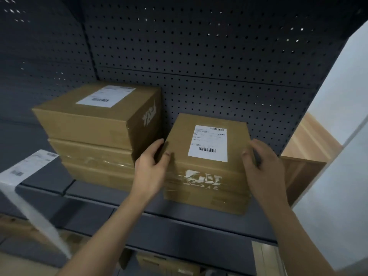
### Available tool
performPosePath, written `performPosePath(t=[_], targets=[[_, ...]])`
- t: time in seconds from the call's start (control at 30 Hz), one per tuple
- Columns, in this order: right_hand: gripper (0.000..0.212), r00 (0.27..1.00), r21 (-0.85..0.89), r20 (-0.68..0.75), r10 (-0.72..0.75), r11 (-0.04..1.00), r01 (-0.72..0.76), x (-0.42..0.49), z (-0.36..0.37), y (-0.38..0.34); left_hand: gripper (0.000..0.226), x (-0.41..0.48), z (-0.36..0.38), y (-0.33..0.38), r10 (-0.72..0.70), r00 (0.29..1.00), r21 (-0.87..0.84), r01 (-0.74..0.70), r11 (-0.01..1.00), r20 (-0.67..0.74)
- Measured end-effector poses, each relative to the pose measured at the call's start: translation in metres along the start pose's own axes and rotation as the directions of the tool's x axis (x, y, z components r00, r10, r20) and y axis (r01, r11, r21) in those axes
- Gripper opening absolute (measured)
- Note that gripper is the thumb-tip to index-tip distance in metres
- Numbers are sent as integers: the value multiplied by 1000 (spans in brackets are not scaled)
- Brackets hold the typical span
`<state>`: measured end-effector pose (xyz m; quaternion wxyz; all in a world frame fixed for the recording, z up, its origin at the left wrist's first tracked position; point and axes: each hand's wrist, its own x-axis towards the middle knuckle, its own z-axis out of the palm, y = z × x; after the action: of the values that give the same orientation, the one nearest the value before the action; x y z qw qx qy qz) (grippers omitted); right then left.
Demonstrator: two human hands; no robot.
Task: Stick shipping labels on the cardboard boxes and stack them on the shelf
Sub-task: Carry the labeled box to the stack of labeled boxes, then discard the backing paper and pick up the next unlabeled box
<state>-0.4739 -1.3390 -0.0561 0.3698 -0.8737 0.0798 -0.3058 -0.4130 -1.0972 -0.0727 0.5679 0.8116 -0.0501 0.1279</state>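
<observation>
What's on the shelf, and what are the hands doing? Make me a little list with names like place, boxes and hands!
place: dark shelf with a holed back panel
left stack: three boxes, a label on the top one
held box: labelled, sits on a taped box
left hand: grips the held box's left edge
right hand: grips its right edge
label strip: far left, hanging over an edge

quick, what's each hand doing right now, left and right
Left hand: grips the left edge of the labelled box, thumb on top.
Right hand: grips the same box's right edge, fingers curled round it.
</observation>
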Motion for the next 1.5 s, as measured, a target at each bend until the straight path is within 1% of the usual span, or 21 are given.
performPosePath(t=[0.07, 0.17, 0.3, 0.4, 0.53, 0.67, 0.73, 0.87, 1.0, 1.13, 1.33, 1.43, 1.5], targets=[[27, 991, -31, 36, -127, 991, 128, -1, 2, -9, 36, -10, -10, -2, 29, 999, 42, -28, 999, -14], [26, 956, 3, 132, -260, 965, 262, -5, 18, -26, 26, -23, -33, -8, 41, 999, 129, -36, 991, -34], [22, 852, 132, 243, -464, 886, 445, -16, 51, -48, 26, -43, -79, -23, 17, 999, 283, -2, 959, -52], [25, 772, 237, 379, -509, 860, 451, -30, 84, -74, 26, -60, -122, -40, -17, 991, 374, 67, 925, -135], [29, 642, 305, 550, -534, 844, 441, -54, 140, -117, 25, -85, -189, -64, -71, 962, 478, 194, 856, -264], [28, 538, 345, 602, -590, 800, 492, -88, 200, -176, 24, -112, -269, -92, -90, 911, 544, 317, 777, -402], [28, 466, 364, 635, -616, 771, 523, -109, 233, -212, 22, -127, -315, -107, -92, 885, 566, 369, 737, -457], [30, 312, 416, 664, -679, 682, 601, -164, 296, -292, 21, -164, -413, -134, -118, 801, 516, 483, 708, -587], [30, 222, 473, 645, -731, 610, 636, -217, 353, -372, 23, -199, -502, -164, -155, 667, 407, 604, 685, -729], [29, 147, 524, 627, -765, 554, 647, -257, 402, -436, 24, -226, -573, -194, -154, 584, 348, 652, 674, -797], [29, 101, 552, 632, -768, 538, 637, -287, 466, -502, 23, -219, -642, -219, -158, 528, 304, 680, 667, -835], [29, 95, 550, 657, -747, 562, 618, -289, 504, -521, 22, -200, -666, -243, -185, 517, 261, 670, 694, -836], [30, 88, 549, 663, -744, 562, 618, -287, 536, -534, 21, -179, -683, -260, -186, 527, 258, 656, 709, -829]])
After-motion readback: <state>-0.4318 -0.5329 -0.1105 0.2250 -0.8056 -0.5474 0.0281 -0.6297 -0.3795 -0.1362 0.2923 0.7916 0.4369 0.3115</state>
